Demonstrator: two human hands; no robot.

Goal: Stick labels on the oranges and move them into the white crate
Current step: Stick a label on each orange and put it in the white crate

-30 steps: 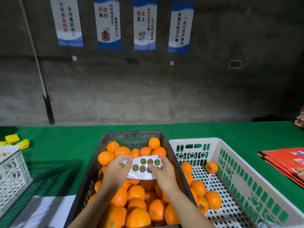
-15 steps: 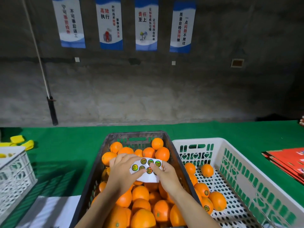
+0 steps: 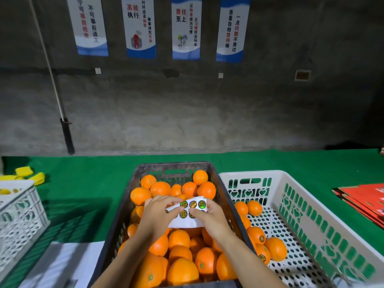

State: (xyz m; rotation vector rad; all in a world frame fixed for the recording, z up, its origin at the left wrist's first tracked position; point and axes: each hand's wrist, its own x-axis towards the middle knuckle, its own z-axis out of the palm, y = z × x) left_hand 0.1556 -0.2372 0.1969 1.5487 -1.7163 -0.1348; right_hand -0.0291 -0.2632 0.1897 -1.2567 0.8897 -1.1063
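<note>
Two bare hands meet above a dark plastic crate heaped with oranges. The left hand holds the left end of a white label sheet, fingers and thumb curled round it. The right hand pinches the sheet's right part between thumb and forefinger, among round shiny stickers. The sheet is bent and sits just over the fruit, between the two hands. Just to the right of the right hand, touching the dark crate, stands the white crate. It holds a handful of labelled oranges along the side nearest the hands, and at least two show a round sticker. Well beyond it to the right lie flat red cartons. Well to the left of the left hand is a white lattice basket, with yellow objects behind it. Everything rests on a green cloth. Far ahead of the hands, four posters hang on a grey wall.
</note>
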